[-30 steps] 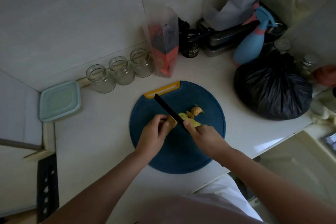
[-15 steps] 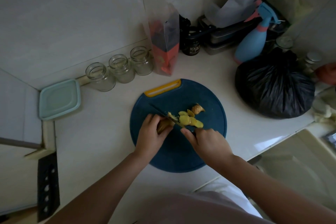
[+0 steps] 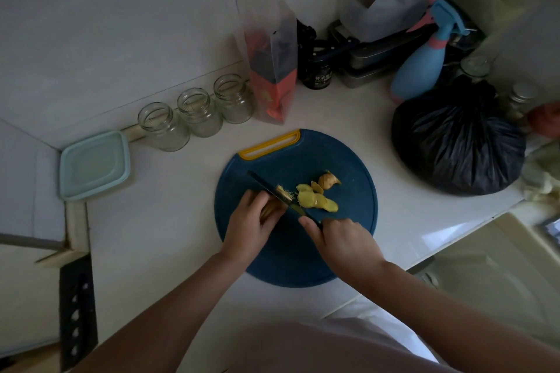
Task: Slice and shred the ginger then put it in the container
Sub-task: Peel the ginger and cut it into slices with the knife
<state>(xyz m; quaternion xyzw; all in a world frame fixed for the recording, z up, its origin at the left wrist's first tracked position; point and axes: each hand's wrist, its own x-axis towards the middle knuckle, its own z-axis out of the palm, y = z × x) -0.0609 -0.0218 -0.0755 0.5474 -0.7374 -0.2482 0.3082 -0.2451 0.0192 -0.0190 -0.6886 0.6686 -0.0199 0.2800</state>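
On the round blue cutting board (image 3: 303,254), the left hand (image 3: 248,224) curls its fingers around the ginger (image 3: 272,206) and holds it down. The right hand (image 3: 345,242) grips the handle of the black knife (image 3: 266,186), and the blade lies against the ginger. Cut slices (image 3: 315,201) lie just beside the blade. The container (image 3: 94,165), with its lid on, stands well apart on the left.

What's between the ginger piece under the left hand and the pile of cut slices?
In the head view, the blade of the black knife, held by the right hand, lies between the ginger piece and the slices.
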